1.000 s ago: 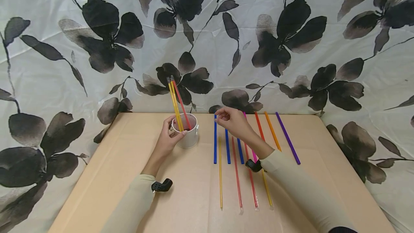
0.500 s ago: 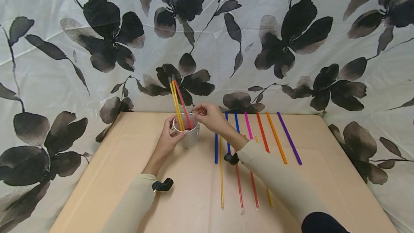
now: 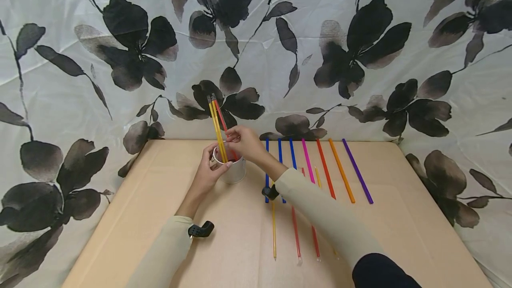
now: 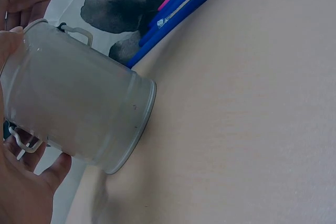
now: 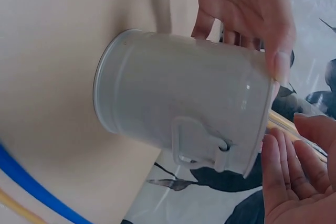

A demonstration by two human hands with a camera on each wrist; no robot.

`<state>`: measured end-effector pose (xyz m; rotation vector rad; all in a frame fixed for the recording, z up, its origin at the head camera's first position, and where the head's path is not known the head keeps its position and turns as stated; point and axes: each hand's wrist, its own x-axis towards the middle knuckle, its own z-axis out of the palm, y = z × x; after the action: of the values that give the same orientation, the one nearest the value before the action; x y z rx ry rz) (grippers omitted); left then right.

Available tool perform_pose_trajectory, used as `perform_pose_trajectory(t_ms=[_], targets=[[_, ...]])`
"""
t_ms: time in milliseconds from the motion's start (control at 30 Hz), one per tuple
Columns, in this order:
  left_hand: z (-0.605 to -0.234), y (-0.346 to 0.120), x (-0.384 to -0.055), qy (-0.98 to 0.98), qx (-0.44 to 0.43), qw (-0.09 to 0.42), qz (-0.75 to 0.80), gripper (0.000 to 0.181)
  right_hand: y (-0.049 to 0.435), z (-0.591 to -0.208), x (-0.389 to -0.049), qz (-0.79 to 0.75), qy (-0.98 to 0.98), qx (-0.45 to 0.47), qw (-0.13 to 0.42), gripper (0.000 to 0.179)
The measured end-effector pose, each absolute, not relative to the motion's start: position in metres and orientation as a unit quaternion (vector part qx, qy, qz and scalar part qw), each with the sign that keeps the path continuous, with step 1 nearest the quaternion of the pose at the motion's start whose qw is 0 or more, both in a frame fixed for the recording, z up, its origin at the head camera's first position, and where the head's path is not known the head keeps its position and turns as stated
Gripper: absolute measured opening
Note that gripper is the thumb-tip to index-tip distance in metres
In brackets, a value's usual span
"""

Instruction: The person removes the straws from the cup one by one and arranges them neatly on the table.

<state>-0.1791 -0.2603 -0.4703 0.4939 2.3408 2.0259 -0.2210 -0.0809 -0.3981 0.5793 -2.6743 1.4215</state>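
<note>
A small white metal bucket (image 3: 237, 173) stands near the back edge of the table, tilted a little. My left hand (image 3: 207, 171) grips it from the left, with the thumb by the rim in the right wrist view. Two yellow pencils (image 3: 216, 123) and a red pencil (image 3: 220, 112) lean up out of the bucket. Above its mouth is my right hand (image 3: 249, 145), fingers right at the red pencil and covering part of it. Seen from the right wrist, the right hand (image 5: 299, 182) has its thumb and fingertips apart beside the rim.
Right of the bucket, several thick sticks lie in a row: blue (image 3: 293, 152), pink (image 3: 307, 159), red (image 3: 326, 168), orange (image 3: 342, 170) and purple (image 3: 358, 170). Thin yellow (image 3: 274, 230) and red pencils (image 3: 296, 234) lie nearer the front. A floral cloth (image 3: 256, 57) hangs behind the table.
My right hand has moved left from above the blue sticks to the mouth of the bucket, reaching the red pencil. The left hand keeps its grip on the bucket.
</note>
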Motion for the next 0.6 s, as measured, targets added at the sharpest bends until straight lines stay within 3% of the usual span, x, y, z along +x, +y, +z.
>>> perform_pose_trajectory(t_ms=[200,600], targets=[[-0.490,-0.265,-0.189,0.744,0.161,-0.007,0.648,0.079,-0.093,-0.401,-0.220,0.454,-0.873,0.177,0.032,0.031],[-0.486,-0.278,-0.178,0.751,0.171,0.003,0.638,0.076,-0.121,-0.400,-0.209,0.452,-0.884,0.110,0.043,0.037]])
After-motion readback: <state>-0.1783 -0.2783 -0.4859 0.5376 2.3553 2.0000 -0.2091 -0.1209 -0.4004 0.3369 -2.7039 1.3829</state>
